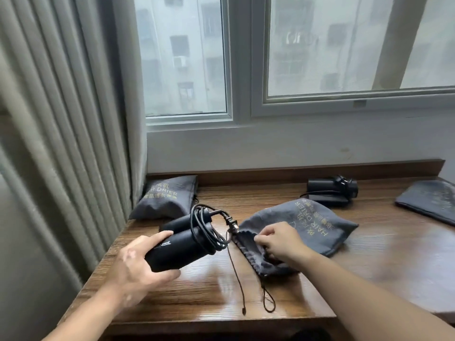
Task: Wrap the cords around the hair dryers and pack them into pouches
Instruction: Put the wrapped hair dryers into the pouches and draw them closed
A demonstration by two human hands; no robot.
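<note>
Left hand (pixel 138 262) is clamped round the barrel of a black dryer (pixel 177 247), holding it just above the worktop (pixel 197 291) with its nose aimed right. The cord (pixel 206 230) is looped in several turns around the front of the body, and the plug (pixel 231 223) sticks out right at the mouth of the pouch (pixel 307 225). So the wrapping on this 1 looks done.

Right hand (pixel 278 242) is at that mouth, with its fingers pinching the gathered grey hem and lifting it to make an opening. The pouch lies flat behind the hand, lettering up, and its drawstring (pixel 236 274) trails loose toward the near edge. The dryer is not in yet, only the plug tip is at the rim.

Now the tally. Back left by the curtain (pixel 61 119) sits a full pouch (pixel 165 198), bulging, so I judge 1 dryer already packed. At the back, a far dryer (pixel 332 190) lies unbagged. Its cord looks bundled on top with a strand running left, and I cannot tell if that wrap is finished. At the far right lies a flat pouch (pixel 428 200), apparently empty and probably meant for it.

My read: 1 packed, 1 about to go in, 1 waiting. The drawstring here also needs pulling tight.
</note>
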